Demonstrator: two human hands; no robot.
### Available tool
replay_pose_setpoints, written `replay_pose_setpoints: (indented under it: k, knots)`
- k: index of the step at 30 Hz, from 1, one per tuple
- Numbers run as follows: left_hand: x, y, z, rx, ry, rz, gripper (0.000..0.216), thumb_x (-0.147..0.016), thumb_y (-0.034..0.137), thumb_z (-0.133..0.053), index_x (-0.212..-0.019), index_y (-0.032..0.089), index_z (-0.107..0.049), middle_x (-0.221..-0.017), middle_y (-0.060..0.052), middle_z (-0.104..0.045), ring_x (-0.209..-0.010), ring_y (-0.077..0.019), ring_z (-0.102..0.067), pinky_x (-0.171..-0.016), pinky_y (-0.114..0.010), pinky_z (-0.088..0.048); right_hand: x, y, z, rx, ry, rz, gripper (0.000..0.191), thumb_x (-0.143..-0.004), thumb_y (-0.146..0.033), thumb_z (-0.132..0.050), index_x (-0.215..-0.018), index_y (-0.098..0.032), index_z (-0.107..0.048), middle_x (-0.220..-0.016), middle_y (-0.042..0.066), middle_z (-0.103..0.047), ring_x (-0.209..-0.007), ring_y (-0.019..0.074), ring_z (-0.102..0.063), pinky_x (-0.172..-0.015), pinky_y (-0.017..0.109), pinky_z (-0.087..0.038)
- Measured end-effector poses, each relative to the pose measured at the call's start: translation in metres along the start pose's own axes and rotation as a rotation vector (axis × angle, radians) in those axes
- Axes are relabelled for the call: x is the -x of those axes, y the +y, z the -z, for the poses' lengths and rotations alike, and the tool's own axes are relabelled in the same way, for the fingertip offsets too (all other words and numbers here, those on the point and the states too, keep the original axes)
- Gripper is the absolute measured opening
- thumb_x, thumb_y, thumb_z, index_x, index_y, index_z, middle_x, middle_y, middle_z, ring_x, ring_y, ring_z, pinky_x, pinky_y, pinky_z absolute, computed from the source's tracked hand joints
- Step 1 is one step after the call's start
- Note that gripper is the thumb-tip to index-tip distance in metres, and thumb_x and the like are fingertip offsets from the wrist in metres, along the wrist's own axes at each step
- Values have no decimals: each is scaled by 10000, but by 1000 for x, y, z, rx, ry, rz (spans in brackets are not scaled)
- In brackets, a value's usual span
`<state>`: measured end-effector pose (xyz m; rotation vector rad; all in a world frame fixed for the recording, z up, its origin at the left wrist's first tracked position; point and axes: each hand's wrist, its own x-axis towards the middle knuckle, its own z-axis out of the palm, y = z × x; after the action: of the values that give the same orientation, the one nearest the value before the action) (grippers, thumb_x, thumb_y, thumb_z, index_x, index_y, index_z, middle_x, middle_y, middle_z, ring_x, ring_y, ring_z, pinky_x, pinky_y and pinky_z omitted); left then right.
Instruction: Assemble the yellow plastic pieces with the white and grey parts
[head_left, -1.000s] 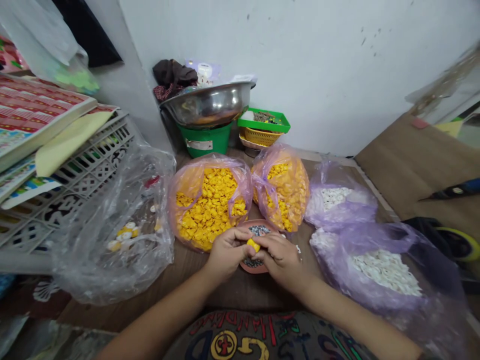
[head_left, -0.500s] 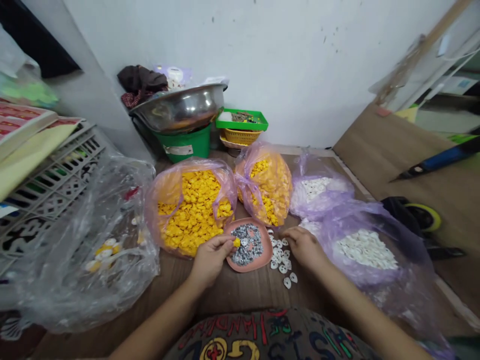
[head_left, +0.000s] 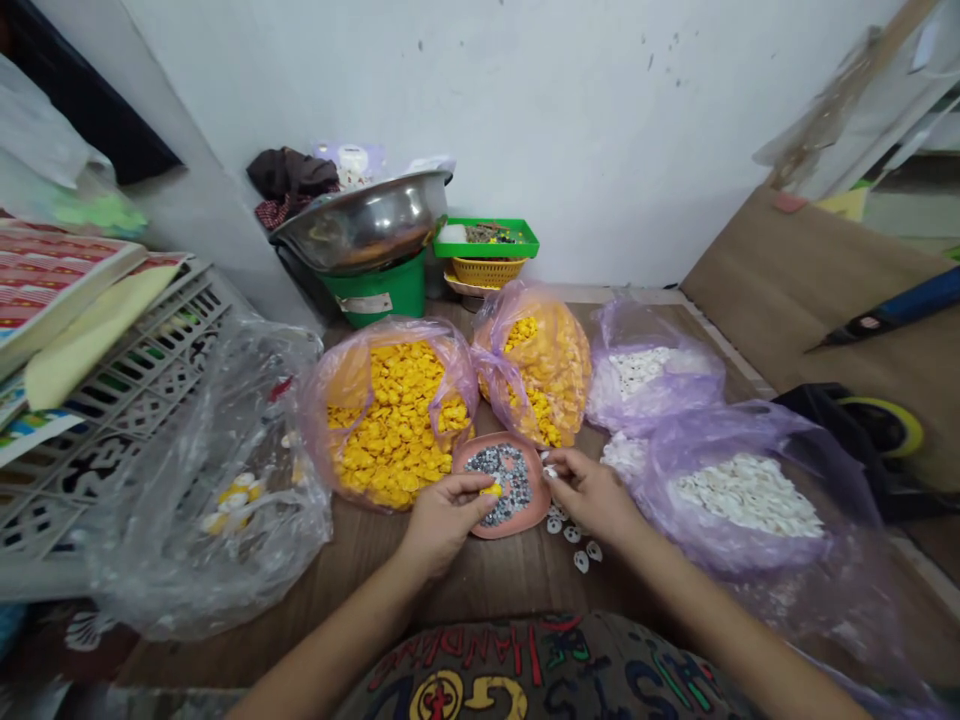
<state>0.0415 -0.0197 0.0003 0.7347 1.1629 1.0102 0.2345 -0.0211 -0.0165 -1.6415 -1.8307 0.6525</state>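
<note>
"What stood at the far left?"

"A grey crate (head_left: 45, 580) with printed sheets (head_left: 60, 280) on it. Beside it a clear bag (head_left: 180, 560) lay slumped on the brown surface (head_left: 495, 585), some yellow-and-white pieces (head_left: 236, 498) showing through the plastic."

"And next?"

"A pinkish bag (head_left: 341, 385), open toward the person and full of yellow pieces (head_left: 397, 430). Behind it a steel basin (head_left: 367, 225) sat tilted on a green tub (head_left: 405, 290)."

"Where was the left hand?"

"The left hand (head_left: 442, 525) was over the near-left edge of a pink tray (head_left: 536, 510), thumb and finger clamped on one small yellow piece (head_left: 493, 490) (most of it hidden by those fingers). Grey bits (head_left: 495, 465) covered much of the tray. Behind the tray bulged a second yellow-filled bag (head_left: 559, 380)."

"The right hand?"

"The right hand (head_left: 592, 495) reached to the tray's right edge, its fingertips close together at a white piece (head_left: 551, 470). I couldn't tell whether they had gripped it. More loose white pieces (head_left: 574, 535) lay flat beneath and just in front of that hand."

"Farther right?"

"Two purple bags, a rear one (head_left: 611, 390) and a nearer one (head_left: 660, 450), both holding white pieces. Last came a blue-handled tool (head_left: 915, 300), its point aimed leftward."
</note>
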Motion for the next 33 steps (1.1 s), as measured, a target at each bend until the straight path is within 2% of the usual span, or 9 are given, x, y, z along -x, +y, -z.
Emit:
replay_pose_setpoints:
  k: [5,8,10,12,17,22,29,33]
  knots:
    - [0,-3,-5,89,-111,28,288,-419,204,-799,-679,153,-685,-644,-25,-702,-566,-119,-607,-575,-235,-485,0,-29,-13,-434,-175,-66,193,-734,-269,-527,-844,-208,-674,-728,-5,-687,-640,156,-620,-580,273,-500]
    - [-1,-4,-4,124,-138,19,291,-449,235,-792,-701,144,-678,-624,-26,-698,-553,-126,-614,-590,-252,-492,2,-38,-21,-679,-280,-74,250,-773,-282,-498,-956,-223,-658,-700,-23,-678,-620,129,-614,-590,259,-504]
    - [-1,-4,-2,152,-135,20,294,-457,244,-790,-707,141,-675,-624,-29,-698,-555,-131,-620,-598,-260,-495,4,-39,-25,-789,-297,-89,297,-774,-292,-514,-1042,-215,-617,-708,-20,-669,-631,117,-611,-613,252,-505]
    - [0,-4,0,180,-121,23,292,-458,243,-790,-707,143,-675,-659,-35,-705,-592,-134,-628,-611,-253,-493,5,-39,-27,-783,-261,-83,333,-745,-291,-561,-1065,-208,-597,-737,-14,-664,-653,117,-610,-628,251,-507]
    - [1,-4,2,228,-143,32,267,-485,242,-782,-716,149,-686,-701,-37,-707,-645,-122,-624,-629,-223,-480,3,-41,-27,-530,-117,55,258,-724,-261,-574,-972,-226,-637,-852,11,-678,-794,166,-620,-737,306,-505]
    - [1,-5,3,268,-150,22,254,-475,229,-790,-698,162,-689,-696,-19,-708,-645,-106,-620,-635,-209,-480,2,-46,-25,-445,-33,152,215,-746,-245,-541,-932,-221,-645,-840,17,-686,-784,169,-628,-732,298,-506]
    - [0,-6,3,279,-140,28,254,-448,242,-798,-671,175,-696,-657,-12,-704,-617,-110,-610,-620,-224,-476,5,-47,-26,-471,-50,118,206,-749,-243,-552,-920,-230,-666,-831,11,-699,-767,167,-637,-716,285,-513]
    - [-1,-7,4,111,-110,-52,233,-470,243,-784,-685,184,-714,-711,-27,-712,-686,-135,-615,-691,-248,-471,5,-45,-30,-488,-39,144,195,-761,-285,-576,-924,-251,-679,-840,15,-698,-775,167,-633,-745,299,-503]
